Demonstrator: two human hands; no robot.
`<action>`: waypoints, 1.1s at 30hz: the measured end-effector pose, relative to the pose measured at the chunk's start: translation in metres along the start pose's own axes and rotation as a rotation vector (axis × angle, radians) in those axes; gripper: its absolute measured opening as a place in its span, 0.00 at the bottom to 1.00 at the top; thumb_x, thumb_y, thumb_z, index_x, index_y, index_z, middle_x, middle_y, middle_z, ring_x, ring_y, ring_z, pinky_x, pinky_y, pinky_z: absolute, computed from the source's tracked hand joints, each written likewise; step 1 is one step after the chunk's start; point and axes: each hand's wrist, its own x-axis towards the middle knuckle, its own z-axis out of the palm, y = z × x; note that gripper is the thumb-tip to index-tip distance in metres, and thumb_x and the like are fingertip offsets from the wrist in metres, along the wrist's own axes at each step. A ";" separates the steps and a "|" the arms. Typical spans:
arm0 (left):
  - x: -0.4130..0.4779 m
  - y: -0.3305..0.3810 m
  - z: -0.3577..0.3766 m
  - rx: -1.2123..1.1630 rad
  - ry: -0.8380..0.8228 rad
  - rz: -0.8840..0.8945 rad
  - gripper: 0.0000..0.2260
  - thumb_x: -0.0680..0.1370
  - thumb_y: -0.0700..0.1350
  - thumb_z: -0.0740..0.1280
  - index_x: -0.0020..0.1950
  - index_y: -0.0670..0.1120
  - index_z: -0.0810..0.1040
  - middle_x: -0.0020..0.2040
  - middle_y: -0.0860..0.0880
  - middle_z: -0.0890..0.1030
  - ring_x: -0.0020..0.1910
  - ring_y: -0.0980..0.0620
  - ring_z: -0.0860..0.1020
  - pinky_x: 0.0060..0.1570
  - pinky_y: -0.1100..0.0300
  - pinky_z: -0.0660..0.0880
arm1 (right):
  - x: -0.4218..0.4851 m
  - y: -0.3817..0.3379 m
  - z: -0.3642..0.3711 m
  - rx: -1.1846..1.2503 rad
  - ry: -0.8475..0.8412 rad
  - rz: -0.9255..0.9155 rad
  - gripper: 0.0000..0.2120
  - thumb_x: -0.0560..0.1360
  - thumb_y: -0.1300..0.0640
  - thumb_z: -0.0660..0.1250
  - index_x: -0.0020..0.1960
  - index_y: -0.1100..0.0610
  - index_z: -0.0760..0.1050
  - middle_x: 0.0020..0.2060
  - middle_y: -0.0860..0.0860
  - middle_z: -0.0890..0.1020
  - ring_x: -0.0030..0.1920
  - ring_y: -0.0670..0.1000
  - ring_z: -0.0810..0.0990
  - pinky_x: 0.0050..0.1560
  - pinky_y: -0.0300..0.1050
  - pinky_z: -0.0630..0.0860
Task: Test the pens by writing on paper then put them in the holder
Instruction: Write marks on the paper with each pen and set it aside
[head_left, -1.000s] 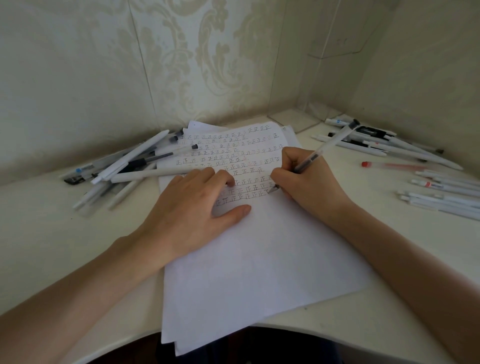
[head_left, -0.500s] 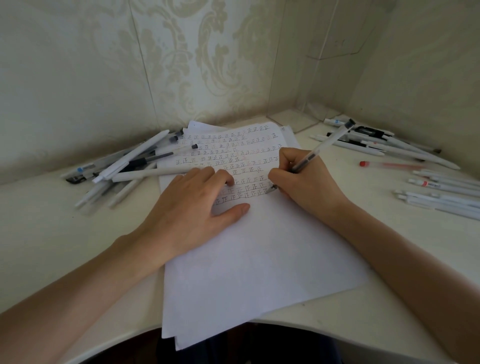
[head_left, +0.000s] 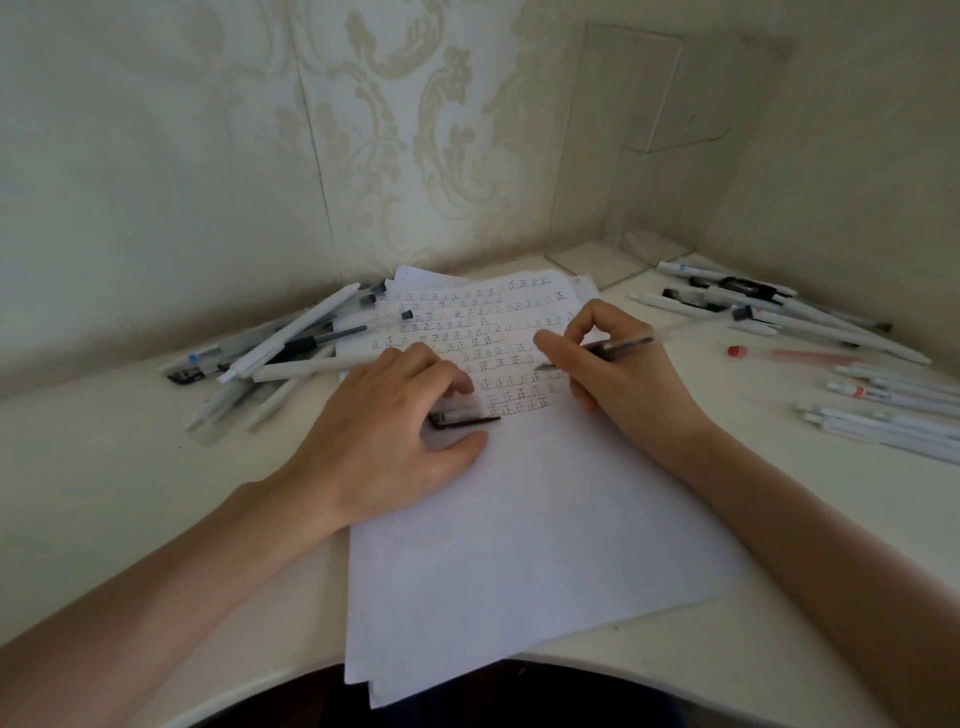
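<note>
Resting on the paper (head_left: 519, 519), the left hand (head_left: 384, 431) curls its fingers loosely over a black-clipped cap (head_left: 465, 420) lying between fingertips and thumb; whether they grip it cannot be told. Fingers of the right hand (head_left: 628, 389) pinch the pen (head_left: 623, 345), its tip just left of them. The clear holder (head_left: 587, 262) stands well beyond.

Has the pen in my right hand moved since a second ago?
Yes. The pen has tipped flatter, and its tip has left the last written row on the paper, moving up the page.
</note>
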 end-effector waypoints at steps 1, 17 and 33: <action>-0.001 -0.002 -0.002 0.000 -0.010 0.007 0.21 0.66 0.61 0.57 0.51 0.51 0.76 0.48 0.56 0.74 0.47 0.55 0.72 0.45 0.59 0.66 | -0.001 -0.001 0.000 0.033 -0.032 -0.024 0.12 0.74 0.56 0.69 0.39 0.60 0.68 0.21 0.51 0.72 0.22 0.45 0.66 0.25 0.34 0.63; 0.000 -0.005 -0.006 -0.373 0.079 0.032 0.06 0.74 0.41 0.69 0.49 0.45 0.75 0.43 0.56 0.79 0.46 0.62 0.76 0.46 0.71 0.69 | 0.000 -0.005 0.002 0.358 -0.194 -0.002 0.12 0.73 0.56 0.63 0.32 0.55 0.67 0.22 0.52 0.75 0.27 0.53 0.67 0.28 0.39 0.64; -0.002 -0.002 -0.006 -0.416 0.088 0.109 0.08 0.73 0.49 0.68 0.50 0.47 0.78 0.45 0.56 0.80 0.47 0.62 0.77 0.49 0.70 0.70 | -0.009 -0.014 0.009 0.327 -0.210 -0.096 0.16 0.75 0.57 0.66 0.32 0.60 0.66 0.20 0.49 0.70 0.23 0.46 0.64 0.28 0.35 0.62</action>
